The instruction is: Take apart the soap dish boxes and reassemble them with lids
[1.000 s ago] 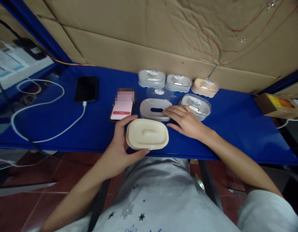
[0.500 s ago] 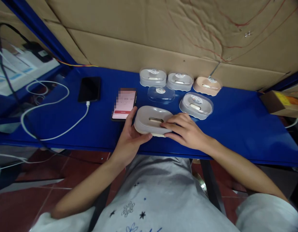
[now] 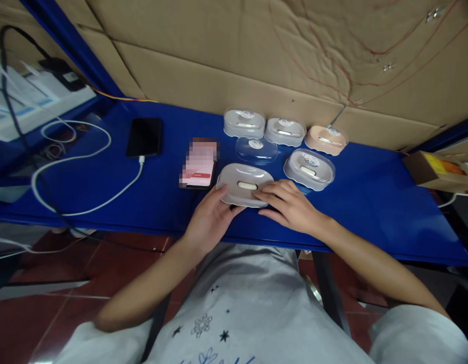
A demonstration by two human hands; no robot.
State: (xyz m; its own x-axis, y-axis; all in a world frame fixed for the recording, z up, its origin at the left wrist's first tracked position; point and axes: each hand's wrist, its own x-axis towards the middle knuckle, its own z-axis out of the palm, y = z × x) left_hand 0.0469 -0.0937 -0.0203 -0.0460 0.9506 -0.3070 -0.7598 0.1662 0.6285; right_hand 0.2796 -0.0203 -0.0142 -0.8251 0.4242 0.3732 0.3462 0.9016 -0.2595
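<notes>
Both hands are on a grey oval soap dish (image 3: 234, 193), tilted near the front of the table. Through its middle slot shows the raised cream bar (image 3: 247, 186) of the cream piece underneath; the rest of that piece is hidden. My left hand (image 3: 213, 215) grips the dish's left end, thumb on the rim and fingers beneath. My right hand (image 3: 289, 202) has its fingertips pressed on the dish's right end, close to the slot. Behind the dish lies a loose clear lid (image 3: 243, 150) with a round sticker.
Lidded grey dishes (image 3: 244, 129) (image 3: 285, 135) and a peach one (image 3: 325, 142) line the back; another grey dish (image 3: 310, 174) sits at right. A lit phone (image 3: 199, 169), a dark phone (image 3: 143, 137) and white cable (image 3: 75, 157) lie left. A cardboard box (image 3: 433, 174) stands far right.
The cream piece, held apart in my left hand a second ago, is now under the grey dish, its bar up in the slot. My left thumb has shifted from the front edge onto the rim.
</notes>
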